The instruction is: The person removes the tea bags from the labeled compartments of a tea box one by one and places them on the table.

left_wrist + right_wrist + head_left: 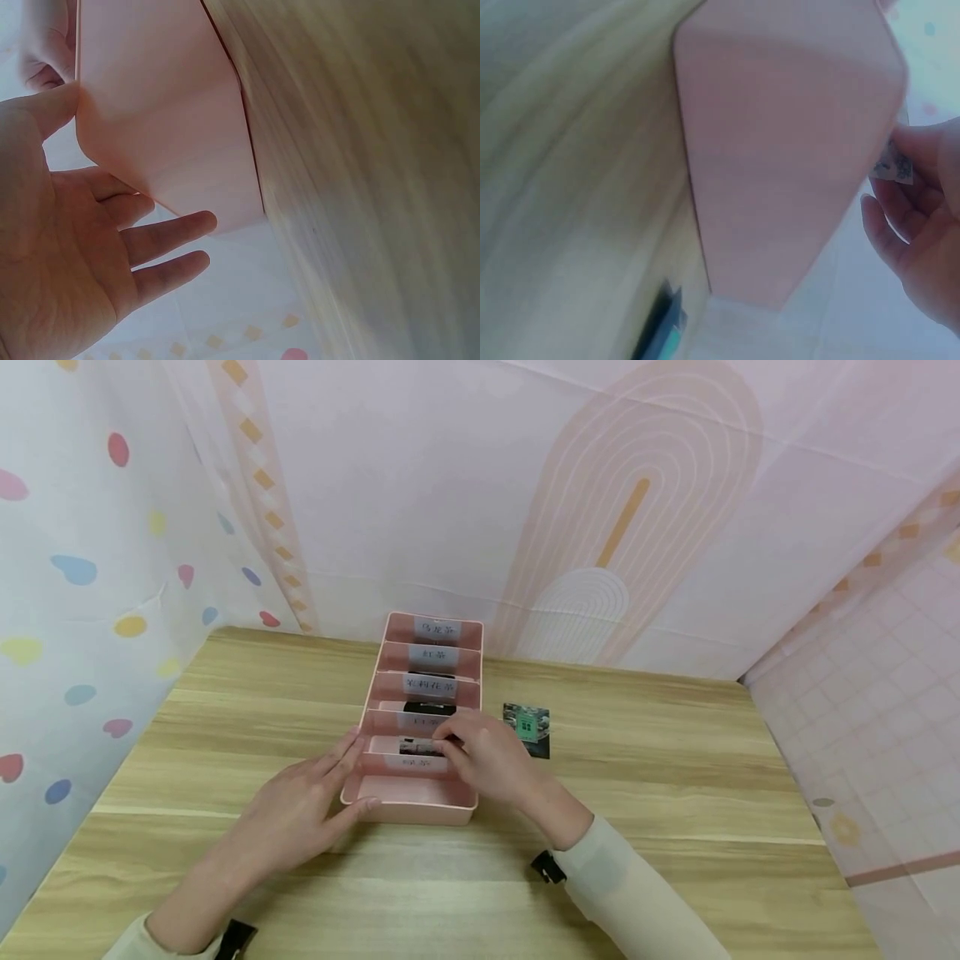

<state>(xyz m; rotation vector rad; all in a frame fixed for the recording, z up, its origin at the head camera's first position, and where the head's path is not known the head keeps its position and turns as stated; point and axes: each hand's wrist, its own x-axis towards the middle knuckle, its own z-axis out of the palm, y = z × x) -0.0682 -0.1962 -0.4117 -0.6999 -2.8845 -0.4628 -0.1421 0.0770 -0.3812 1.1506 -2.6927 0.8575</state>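
A long pink divided box (408, 814) with several compartments in a row stands on the table, a paper label with dark characters on each compartment's wall. My left hand (300, 810) rests against its near left corner, thumb on the near rim and fingers along the left rim. In the left wrist view the fingers of the left hand (75, 247) are spread and nearly straight. Over the second compartment from the front, my right hand (491, 756) pinches a small printed packet (415, 747). The packet's corner (894, 166) shows beneath the right thumb in the right wrist view.
A dark packet with a green label (527, 725) lies on the wooden table (660, 793) just right of the box. Another black packet (427, 707) sits in the middle compartment. Patterned cloth (420, 485) hangs behind the table and at both sides.
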